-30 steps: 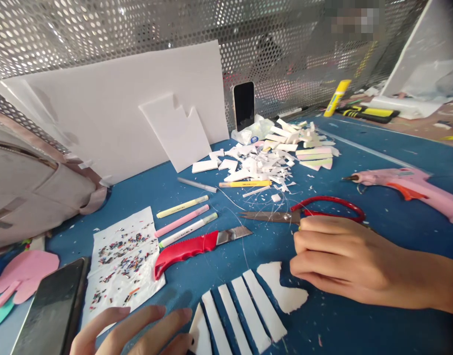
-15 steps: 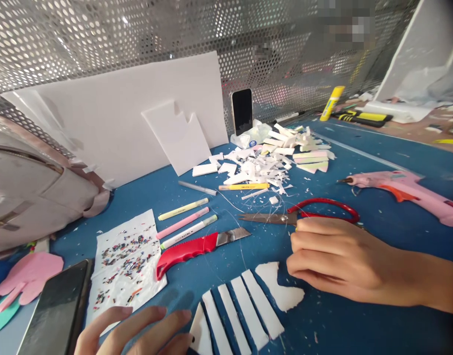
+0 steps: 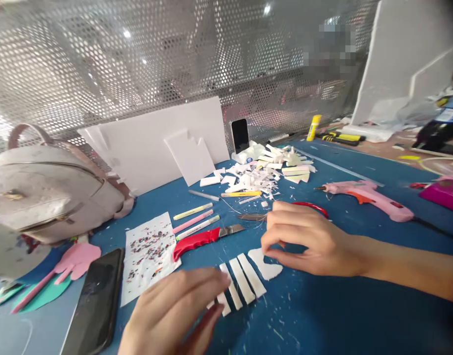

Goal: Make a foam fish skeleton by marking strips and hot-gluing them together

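My left hand (image 3: 174, 308) reaches over the left end of a row of white foam strips (image 3: 243, 281), its thumb apart from its fingers. It hides the leftmost pieces; no firm hold on one shows. At the row's right end lies an irregular white foam piece (image 3: 266, 266) with a curved notch. My right hand (image 3: 308, 239) is curled, thumb and fingertips brought together beside that piece's upper edge. Whether anything sits in the pinch is hidden. Behind the right hand lie red-handled scissors (image 3: 250, 217), partly covered. A red utility knife (image 3: 200, 241) rests above the strips, blade exposed.
A paper with small beads (image 3: 137, 283), a dark phone (image 3: 95, 301) and a backpack (image 3: 56, 182) are left. Several markers (image 3: 193, 211) lie mid-table. Foam scraps (image 3: 254, 175) pile up behind. A pink glue gun (image 3: 363, 192) lies right; white boards (image 3: 156, 143) lean on perforated metal.
My left hand has moved up and right over the leftmost strips, now covering them. My right hand has come left, close to the notched piece. The camera view has shifted, showing more surroundings.
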The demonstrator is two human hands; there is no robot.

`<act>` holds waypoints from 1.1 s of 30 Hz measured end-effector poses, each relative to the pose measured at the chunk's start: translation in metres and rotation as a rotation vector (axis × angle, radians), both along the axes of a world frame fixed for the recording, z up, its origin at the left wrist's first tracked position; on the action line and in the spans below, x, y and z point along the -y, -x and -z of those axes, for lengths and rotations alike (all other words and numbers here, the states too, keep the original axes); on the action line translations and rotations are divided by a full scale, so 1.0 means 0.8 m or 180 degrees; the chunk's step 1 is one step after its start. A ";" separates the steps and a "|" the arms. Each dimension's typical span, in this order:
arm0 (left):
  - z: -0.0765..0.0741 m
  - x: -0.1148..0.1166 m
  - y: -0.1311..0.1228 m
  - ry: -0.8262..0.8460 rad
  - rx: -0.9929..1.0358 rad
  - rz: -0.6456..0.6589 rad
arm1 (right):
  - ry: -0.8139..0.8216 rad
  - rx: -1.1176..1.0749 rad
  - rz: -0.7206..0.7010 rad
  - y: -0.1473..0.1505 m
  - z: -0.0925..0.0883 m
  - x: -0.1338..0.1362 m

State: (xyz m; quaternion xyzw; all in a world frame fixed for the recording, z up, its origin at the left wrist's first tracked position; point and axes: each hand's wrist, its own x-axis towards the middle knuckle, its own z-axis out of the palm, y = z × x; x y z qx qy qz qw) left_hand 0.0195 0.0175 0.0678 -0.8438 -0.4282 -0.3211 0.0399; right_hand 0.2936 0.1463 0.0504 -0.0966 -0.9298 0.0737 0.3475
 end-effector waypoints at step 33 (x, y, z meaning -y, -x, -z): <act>-0.077 -0.083 0.052 0.1367 0.1002 -0.0633 | 0.1310 0.3027 0.0424 0.133 -0.060 -0.117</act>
